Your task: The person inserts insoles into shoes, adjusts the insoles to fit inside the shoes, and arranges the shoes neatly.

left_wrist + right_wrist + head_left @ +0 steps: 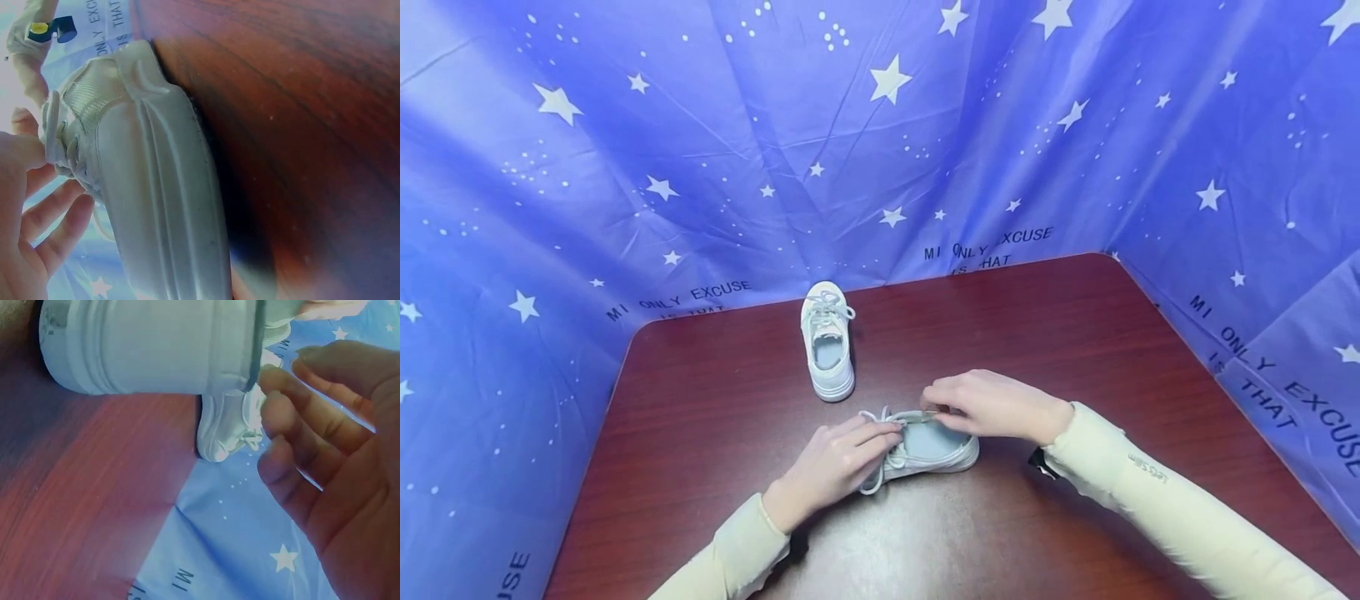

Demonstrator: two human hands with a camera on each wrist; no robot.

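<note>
A white lace-up shoe [940,461] lies sideways on the table near its middle, toe to the left, its pale blue insole showing. My left hand [838,462] is over its laced front, and in the left wrist view the thumb and fingers [62,231] grip around the laces and tongue. My right hand [992,404] reaches over the heel end, fingers curled, with thumb and forefinger pinching the far collar edge. In the right wrist view the heel [150,347] stands beside the curled fingers [281,419]. Part of the toe is hidden behind my left hand.
A second white shoe [827,342], its laces tied in a bow, sits farther back with its toe toward the curtain. The dark red wooden table [722,400] ends at a blue star-patterned curtain [820,167]. Black straps with small devices are on both wrists.
</note>
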